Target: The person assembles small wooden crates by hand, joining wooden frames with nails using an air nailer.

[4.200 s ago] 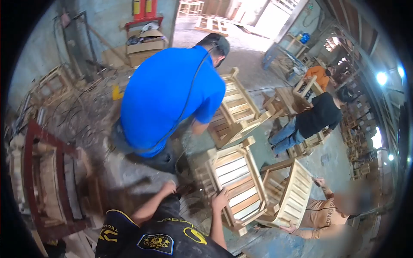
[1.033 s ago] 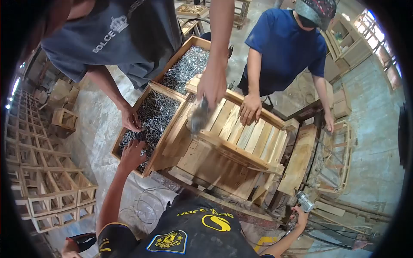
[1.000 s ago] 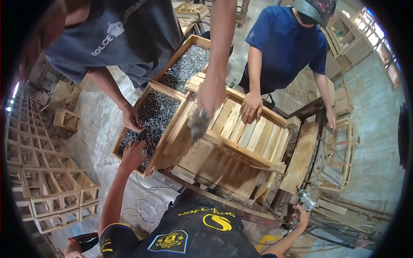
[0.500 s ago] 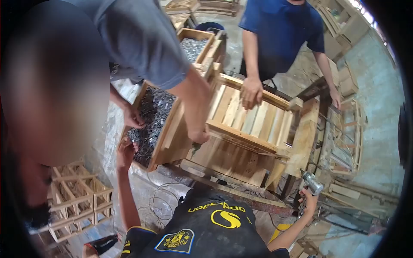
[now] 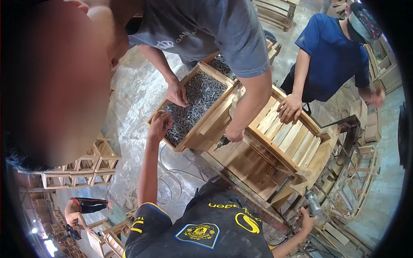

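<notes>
My left hand is at the near left rim of a wooden bin full of loose metal screws. Its fingers are pinched together; whatever may be between them is too small to make out. Down at the right, my right hand grips a power drill with a silver metal body, close to the bench corner. A slatted wooden frame lies on the bench between the two hands, with wooden boards beneath it.
A co-worker in grey has one hand over the screws and another on a tool. Another person's hand rests on the slats. Hoses lie on the floor. Wooden frames are stacked at left.
The view has swung, so bench and bin appear further right. My left hand stays by the bin, my right still grips the drill. The far person's other hand has lifted off the bench.
</notes>
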The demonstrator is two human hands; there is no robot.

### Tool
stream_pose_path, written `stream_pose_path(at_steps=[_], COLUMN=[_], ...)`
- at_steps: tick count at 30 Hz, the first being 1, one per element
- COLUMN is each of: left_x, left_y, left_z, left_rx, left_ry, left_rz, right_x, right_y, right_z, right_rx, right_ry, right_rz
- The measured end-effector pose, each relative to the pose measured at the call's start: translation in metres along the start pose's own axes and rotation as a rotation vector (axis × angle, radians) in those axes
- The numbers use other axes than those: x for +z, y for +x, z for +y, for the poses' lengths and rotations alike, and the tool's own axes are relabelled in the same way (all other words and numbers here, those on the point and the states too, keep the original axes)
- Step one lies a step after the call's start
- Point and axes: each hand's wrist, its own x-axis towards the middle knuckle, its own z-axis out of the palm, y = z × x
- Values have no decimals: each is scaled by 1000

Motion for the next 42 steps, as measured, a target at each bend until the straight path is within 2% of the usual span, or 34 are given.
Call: stream_pose_path(at_steps=[3, 7, 8, 10, 12, 13, 14, 16, 18, 20, 23, 24, 25, 26, 28, 30, 32, 34, 37, 40, 42], left_x=[16, -3, -12, -31, -29, -26, -19, -38, -14, 9, 98, 121, 149, 180, 232, 277, 310, 338, 367, 377, 383], left_y=[-12, -5, -5, -1, -8, -12, -15, -12, -42, -68, -126, -144, -160, -176, -184, -180, -174, -170, -162, -155, -151], left_z=[12, 13, 4, -5, 0, 3, 8, 2, 13, 20, 25, 15, 7, -11, -42, -105, -165, -196, -204, -216, -224], left_rx=[-75, -203, 14, 95, -32, -89, -133, -88, 25, -4, -39, 0, -90, -162, -455, -573, -710, -873, -1035, -1057, -1115], left_ry=[33, -124, 181, 271, 134, 62, 26, -56, -83, -95, 83, 302, 296, 301, 195, 154, 139, 101, 24, 74, 107], left_rz=[145, -109, -152, -296, -201, -147, -63, -40, -17, -4, 113, 11, -150, -131, -444, -585, -633, -612, -646, -690, -673], right_x=[6, 6, 6, -6, 3, 9, 10, 9, 11, 15, 23, 24, 25, 29, 38, 44, 50, 55, 53, 56, 62], right_y=[-8, -11, -13, 4, -7, -3, -6, -5, -9, -23, -45, -56, -65, -73, -85, -88, -89, -86, -68, -58, -52], right_z=[-3, -4, -2, 18, 6, 10, 7, -2, -6, -11, -28, -33, -40, -46, -54, -50, -49, -49, -25, -19, -37], right_rx=[27, 86, 89, 122, 85, 58, 36, 1, -21, -1, -59, -86, -78, -69, -55, -45, -78, -111, -214, -281, -231], right_ry=[82, 131, 153, 216, 244, 208, 210, 202, 183, 170, 225, 257, 279, 272, 254, 232, 191, 51, -254, -557, -433], right_rz=[-31, -83, -76, -185, -82, 88, 70, 48, 34, 86, 110, 112, 51, 24, -26, -109, -197, -192, -183, -78, -158])
